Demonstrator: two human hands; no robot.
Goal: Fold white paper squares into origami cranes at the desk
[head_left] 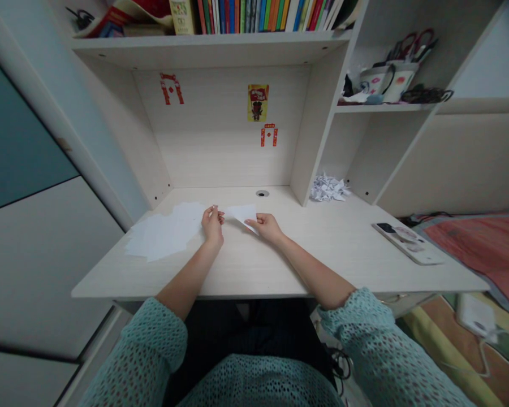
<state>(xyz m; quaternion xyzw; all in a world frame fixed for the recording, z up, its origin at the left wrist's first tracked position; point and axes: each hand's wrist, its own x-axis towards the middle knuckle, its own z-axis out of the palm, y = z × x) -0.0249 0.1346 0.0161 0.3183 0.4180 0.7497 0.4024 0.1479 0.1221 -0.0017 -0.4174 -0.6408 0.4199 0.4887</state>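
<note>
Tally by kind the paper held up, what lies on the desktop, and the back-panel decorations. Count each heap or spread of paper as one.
Paper in the right hand: 1
Spread of white paper: 1
Heap of paper scraps: 1
Phone: 1
Red arch-shaped decorations: 2
Yellow-and-red decoration: 1
Total: 7

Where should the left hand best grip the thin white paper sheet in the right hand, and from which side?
Probably by pinching the left end of the thin white paper sheet, coming from the left: the right hand holds its right part, while that exposed end points toward the left hand.
</note>
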